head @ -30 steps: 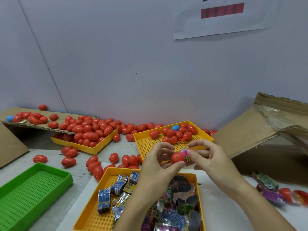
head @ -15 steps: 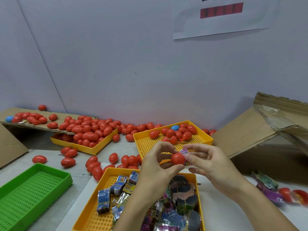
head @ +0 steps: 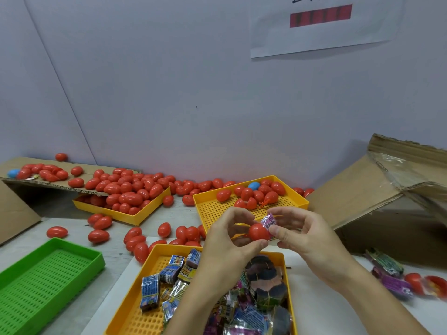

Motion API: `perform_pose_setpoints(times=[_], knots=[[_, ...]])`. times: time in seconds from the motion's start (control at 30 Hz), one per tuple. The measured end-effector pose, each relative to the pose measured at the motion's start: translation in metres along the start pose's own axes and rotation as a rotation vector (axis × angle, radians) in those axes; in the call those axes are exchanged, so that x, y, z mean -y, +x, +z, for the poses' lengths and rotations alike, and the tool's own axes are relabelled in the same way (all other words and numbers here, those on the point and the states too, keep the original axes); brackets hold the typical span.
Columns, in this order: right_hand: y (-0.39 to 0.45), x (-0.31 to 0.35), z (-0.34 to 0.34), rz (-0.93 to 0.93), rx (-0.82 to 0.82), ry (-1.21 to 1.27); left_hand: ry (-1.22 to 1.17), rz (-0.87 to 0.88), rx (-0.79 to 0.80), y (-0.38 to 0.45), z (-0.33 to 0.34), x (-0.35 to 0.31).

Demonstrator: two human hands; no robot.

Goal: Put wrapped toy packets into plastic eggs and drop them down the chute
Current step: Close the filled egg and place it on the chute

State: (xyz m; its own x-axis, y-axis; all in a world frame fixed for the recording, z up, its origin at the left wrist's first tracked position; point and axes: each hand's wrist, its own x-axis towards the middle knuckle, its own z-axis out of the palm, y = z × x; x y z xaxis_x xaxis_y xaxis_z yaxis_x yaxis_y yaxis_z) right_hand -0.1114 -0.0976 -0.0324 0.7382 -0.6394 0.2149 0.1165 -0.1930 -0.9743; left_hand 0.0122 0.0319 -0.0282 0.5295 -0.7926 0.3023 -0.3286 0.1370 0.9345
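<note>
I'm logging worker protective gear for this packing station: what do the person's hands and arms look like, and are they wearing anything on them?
Both the left hand and the right hand are bare: no gloves, rings, watch or wristbands show. The forearms are uncovered too, with no sleeve visible up to the bottom edge of the frame. Fingernails look short and unpainted.

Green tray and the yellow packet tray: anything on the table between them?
Head view: bare table between the green tray and the packet tray; the nearest red eggs lie just beyond the gap, at the packet tray's far corner.
</note>
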Motion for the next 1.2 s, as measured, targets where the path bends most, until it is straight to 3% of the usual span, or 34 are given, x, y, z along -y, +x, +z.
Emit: perform_pose_setpoints(times=[0.83, 1.07, 1.2], knots=[[-0.002, 0.004, -0.003, -0.025, 0.077, -0.104, 0.055, 0.033, 0.054, -0.001, -0.001, 0.002], [-0.002, 0.007, 0.004, -0.038, 0.07, -0.07, 0.092, 0.041, 0.002, -0.001, 0.001, 0.001], [-0.001, 0.007, 0.006, -0.031, 0.009, 0.019, -0.009, -0.004, 0.003, 0.0, -0.001, 0.0]])
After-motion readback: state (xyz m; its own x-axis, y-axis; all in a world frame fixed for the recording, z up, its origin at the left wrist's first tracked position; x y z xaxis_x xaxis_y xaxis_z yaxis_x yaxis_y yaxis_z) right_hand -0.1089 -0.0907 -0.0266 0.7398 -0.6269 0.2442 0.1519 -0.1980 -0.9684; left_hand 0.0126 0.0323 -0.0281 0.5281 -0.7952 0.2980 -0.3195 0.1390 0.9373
